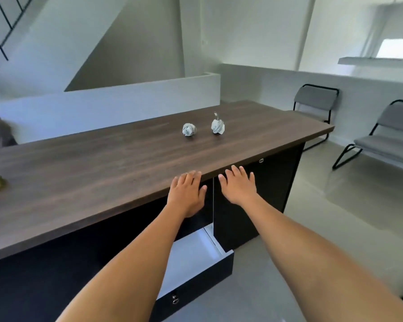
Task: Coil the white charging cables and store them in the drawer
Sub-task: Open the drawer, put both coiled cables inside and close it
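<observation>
Here, both hands are reaching out at mid-frame, left hand (187, 194) and right hand (238, 185) spread flat, holding nothing. Two coiled cables (189, 129) (217, 126) are sitting on the desk (79, 173) above centre, while the drawer (196, 254) is standing open below.

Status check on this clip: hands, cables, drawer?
Left hand and right hand open, empty, at desk edge. Two coiled cables on desk. Drawer open, path clear.
</observation>
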The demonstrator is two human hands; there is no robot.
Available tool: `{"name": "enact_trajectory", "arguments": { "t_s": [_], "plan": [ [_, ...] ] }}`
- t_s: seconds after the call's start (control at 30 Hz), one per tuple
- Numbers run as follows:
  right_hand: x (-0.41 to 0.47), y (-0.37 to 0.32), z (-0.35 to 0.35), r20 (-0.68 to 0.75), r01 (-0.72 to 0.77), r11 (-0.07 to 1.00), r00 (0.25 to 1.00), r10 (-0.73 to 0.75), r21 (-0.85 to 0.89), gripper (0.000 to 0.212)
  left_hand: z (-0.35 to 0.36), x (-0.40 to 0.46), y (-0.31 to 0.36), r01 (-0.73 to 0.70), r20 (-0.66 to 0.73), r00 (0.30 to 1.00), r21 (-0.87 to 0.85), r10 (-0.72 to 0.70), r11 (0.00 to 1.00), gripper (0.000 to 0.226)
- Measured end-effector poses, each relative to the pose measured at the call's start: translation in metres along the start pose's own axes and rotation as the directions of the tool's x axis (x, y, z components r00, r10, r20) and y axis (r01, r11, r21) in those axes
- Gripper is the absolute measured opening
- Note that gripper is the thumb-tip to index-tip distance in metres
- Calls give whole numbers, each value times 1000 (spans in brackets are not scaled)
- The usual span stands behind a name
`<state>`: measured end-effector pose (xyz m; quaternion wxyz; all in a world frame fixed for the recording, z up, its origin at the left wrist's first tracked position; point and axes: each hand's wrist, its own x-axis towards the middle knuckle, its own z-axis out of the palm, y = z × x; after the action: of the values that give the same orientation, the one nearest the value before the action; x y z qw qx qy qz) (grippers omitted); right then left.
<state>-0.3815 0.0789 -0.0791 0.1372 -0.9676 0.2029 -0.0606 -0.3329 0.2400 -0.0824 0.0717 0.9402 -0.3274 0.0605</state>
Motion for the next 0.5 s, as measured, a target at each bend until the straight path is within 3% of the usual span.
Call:
{"name": "enact_trajectory", "arguments": {
  "t_s": [0.17, 0.5],
  "plan": [
    [37, -2, -39, 19, -3, 999, 1000, 4, -47, 46, -29, 33, -12, 31, 46, 998, 14, -32, 999, 59],
    [165, 16, -64, 38, -7, 990, 999, 1, 142, 45, -38, 149, -30, 153, 62, 986, 27, -154, 988, 62]
  ]
}}
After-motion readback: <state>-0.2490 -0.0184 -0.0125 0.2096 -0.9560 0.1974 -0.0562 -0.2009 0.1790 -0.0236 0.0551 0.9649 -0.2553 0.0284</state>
